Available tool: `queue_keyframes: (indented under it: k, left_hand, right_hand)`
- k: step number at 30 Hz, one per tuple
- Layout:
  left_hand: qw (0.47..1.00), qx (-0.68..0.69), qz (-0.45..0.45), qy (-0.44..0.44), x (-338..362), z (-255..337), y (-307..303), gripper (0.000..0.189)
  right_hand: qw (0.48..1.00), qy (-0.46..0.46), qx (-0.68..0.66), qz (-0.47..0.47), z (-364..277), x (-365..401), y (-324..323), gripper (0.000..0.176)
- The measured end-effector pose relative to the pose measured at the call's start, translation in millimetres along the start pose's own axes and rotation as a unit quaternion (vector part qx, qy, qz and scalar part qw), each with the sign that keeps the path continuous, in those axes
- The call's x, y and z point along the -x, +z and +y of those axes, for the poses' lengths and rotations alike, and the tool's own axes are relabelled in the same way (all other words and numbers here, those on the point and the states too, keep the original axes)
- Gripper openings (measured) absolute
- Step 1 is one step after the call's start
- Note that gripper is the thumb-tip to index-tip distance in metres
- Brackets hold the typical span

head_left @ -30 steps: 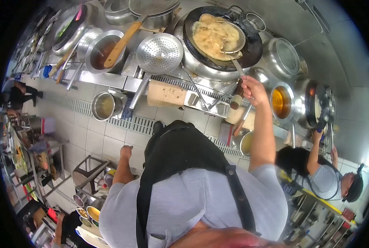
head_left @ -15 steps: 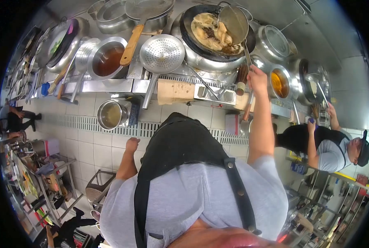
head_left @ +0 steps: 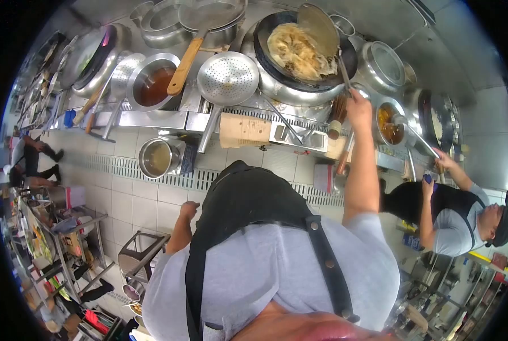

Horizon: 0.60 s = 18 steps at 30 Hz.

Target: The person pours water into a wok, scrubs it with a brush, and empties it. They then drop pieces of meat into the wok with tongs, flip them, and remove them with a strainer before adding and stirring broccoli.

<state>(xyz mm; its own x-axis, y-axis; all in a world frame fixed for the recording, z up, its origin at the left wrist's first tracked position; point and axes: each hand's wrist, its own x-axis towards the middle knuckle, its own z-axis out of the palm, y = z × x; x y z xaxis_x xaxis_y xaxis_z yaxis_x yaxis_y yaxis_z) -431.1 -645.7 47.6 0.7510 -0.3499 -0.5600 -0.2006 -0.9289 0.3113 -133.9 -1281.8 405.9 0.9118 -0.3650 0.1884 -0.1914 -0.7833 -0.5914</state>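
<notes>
My right hand is closed round the handle of a round long-handled strainer. Its bowl is tilted over the right side of a black wok, overlapping the pale, frothy food inside. Part of the food is hidden behind the bowl. Down at my left side, near the apron, hangs my left hand with its fingers curled in and nothing visible in them. Left of the wok lies a perforated skimmer, its handle jutting over the counter edge.
A pot of reddish-brown liquid stands left, a wooden-handled strainer reaching over its rim. A metal pot sits below the counter edge. At right, a co-worker holds a ladle over a pot of amber liquid.
The strainer bowl has tipped more upright, and the food in the wok now lies as one rounded, frothier mass. The co-worker's ladle has moved left to the amber pot.
</notes>
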Motion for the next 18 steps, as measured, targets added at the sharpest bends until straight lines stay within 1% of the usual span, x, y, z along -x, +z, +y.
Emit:
queue_keyframes:
  k: [1, 3, 4, 5, 7, 8, 9, 10, 11, 12, 13, 14, 15, 16, 18]
  left_hand:
    - [1.000, 0.001, 0.003, -0.005, -0.1, 2.3, 3.4, 0.018]
    - [0.992, 0.064, 0.103, -0.014, -2.0, 7.5, 13.9, 0.019]
    - [0.992, 0.065, 0.105, -0.018, -3.1, 14.0, 14.0, 0.019]
    - [0.991, 0.067, 0.109, -0.026, -2.0, 21.7, 13.0, 0.019]
    - [0.990, 0.068, 0.115, -0.039, -3.3, 32.8, 11.1, 0.018]
    - [0.990, 0.057, 0.129, -0.019, -4.9, 36.7, 10.5, 0.017]
    - [0.989, 0.046, 0.140, 0.002, -4.8, 40.9, 10.8, 0.016]
    - [0.989, 0.046, 0.138, -0.002, -7.3, 45.0, 14.4, 0.016]
    - [0.982, 0.138, 0.126, -0.041, -12.1, 49.2, 18.5, 0.016]
    - [0.963, 0.228, 0.116, -0.080, -17.4, 51.5, 21.0, 0.016]
    - [0.963, 0.228, 0.119, -0.086, -19.8, 61.9, 15.8, 0.016]
    - [0.916, 0.341, 0.144, -0.153, -18.9, 80.5, 7.9, 0.013]
    - [0.852, 0.446, 0.166, -0.217, -17.4, 96.3, 3.9, 0.010]
    - [0.853, 0.442, 0.163, -0.222, -17.7, 106.3, 3.1, 0.010]
    - [0.802, 0.514, 0.110, -0.283, -24.0, 116.2, -2.5, 0.013]
  right_hand:
    - [1.000, -0.004, -0.004, -0.002, -5.2, -8.5, -8.7, 0.042]
    - [0.992, 0.117, -0.020, -0.044, -2.2, -26.4, -28.3, 0.043]
    - [0.995, 0.094, -0.008, -0.032, 12.4, -38.2, -31.6, 0.044]
    - [0.995, 0.091, -0.010, -0.035, 32.9, -50.7, -31.7, 0.044]
    - [0.993, -0.050, 0.108, 0.020, 80.7, -78.5, -23.0, 0.046]
    - [0.986, -0.118, 0.114, 0.039, 88.5, -83.9, -20.9, 0.044]
    - [0.986, -0.119, 0.112, 0.036, 96.4, -90.1, -18.6, 0.044]
    - [0.997, 0.024, -0.011, -0.074, 83.8, -89.0, -21.8, 0.044]
    - [0.960, 0.166, -0.133, -0.180, 77.5, -87.8, -24.7, 0.044]
    - [0.960, 0.164, -0.135, -0.185, 82.4, -89.4, -27.3, 0.044]
    - [0.949, 0.161, -0.155, -0.221, 88.5, -92.5, -29.4, 0.041]
    - [0.942, 0.160, -0.167, -0.243, 91.3, -95.8, -28.2, 0.040]
    - [0.934, 0.160, -0.178, -0.265, 93.9, -99.3, -26.9, 0.038]
    - [0.914, 0.174, -0.202, -0.307, 94.3, -102.3, -29.4, 0.037]
    - [0.875, 0.190, -0.237, -0.377, 88.1, -103.2, -30.8, 0.036]
